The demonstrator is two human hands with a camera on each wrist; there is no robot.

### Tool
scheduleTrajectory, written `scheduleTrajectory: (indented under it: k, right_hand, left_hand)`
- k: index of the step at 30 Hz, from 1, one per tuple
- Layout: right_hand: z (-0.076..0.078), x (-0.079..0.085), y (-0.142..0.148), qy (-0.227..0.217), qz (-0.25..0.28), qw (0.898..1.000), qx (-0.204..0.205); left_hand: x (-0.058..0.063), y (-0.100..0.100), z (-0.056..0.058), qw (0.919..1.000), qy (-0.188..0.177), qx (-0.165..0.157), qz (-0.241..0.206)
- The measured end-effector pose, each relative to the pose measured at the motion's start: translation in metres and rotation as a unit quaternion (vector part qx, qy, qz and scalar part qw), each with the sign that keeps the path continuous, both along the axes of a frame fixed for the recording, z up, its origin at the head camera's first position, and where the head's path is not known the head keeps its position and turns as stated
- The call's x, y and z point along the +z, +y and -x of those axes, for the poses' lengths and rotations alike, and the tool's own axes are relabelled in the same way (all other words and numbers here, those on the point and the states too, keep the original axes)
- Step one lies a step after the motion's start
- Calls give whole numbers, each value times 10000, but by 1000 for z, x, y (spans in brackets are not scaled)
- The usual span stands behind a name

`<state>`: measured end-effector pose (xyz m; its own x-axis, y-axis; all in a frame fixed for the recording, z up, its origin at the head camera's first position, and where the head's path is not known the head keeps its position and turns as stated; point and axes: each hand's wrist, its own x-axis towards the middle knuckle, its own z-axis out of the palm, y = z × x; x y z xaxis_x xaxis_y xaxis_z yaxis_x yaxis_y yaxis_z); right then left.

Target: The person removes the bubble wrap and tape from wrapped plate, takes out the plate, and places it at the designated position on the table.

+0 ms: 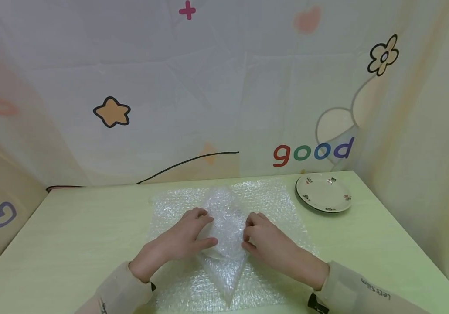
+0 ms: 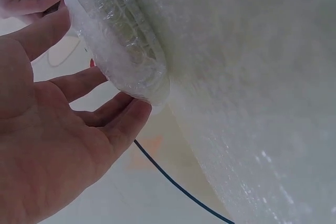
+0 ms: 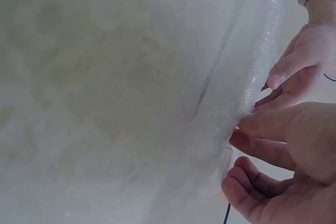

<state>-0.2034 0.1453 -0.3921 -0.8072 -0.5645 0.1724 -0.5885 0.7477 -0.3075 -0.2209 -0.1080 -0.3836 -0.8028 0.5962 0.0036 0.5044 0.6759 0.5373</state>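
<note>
A sheet of clear bubble wrap lies on the table, its side corners folded inward over a pale, plate-like thing that is mostly hidden. My left hand rests on the left side of this wrapped bundle, thumb and fingers spread. From the left wrist view, the fingers of the left hand lie along the bundle's rounded edge. On the bundle's right side, my right hand has curled fingers and pinches the bubble wrap's edge. The right wrist view shows the right hand's fingertips against the film.
Patterned plates sit stacked at the table's back right corner. The pale green table extends to both sides of the bubble wrap. A printed curtain hangs behind the table and along its sides.
</note>
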Motion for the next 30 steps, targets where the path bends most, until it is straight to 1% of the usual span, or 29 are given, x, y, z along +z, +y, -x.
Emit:
scheduleTrajectory:
  k: [3, 7, 9, 12, 14, 21, 27, 30]
  right_hand:
    - [0, 0, 0, 3, -45, 10000, -3]
    - [0, 0, 2, 156, -147, 9998, -42]
    - [0, 0, 2, 95, -208, 9996, -167]
    - [-2, 1, 1, -119, -215, 9990, -383]
    - [-3, 2, 1, -236, -206, 9982, -506]
    - [-5, 5, 0, -102, -268, 9972, -686]
    - [-7, 8, 0, -204, -178, 9972, -692]
    - [-7, 9, 0, -309, -108, 9966, -756]
  left_hand:
    - [0, 1, -1, 9999, 43, 52, 93]
    - [1, 2, -4, 9997, 88, 102, 212]
    - [1, 3, -5, 9996, 113, 102, 243]
    - [1, 3, -6, 9995, 115, 96, 272]
    - [2, 2, -6, 9995, 84, 93, 286]
    - [2, 1, -6, 9993, -95, 82, 343]
    - [0, -1, -7, 9977, -210, -32, 638]
    - [-1, 0, -9, 9970, -187, -51, 747]
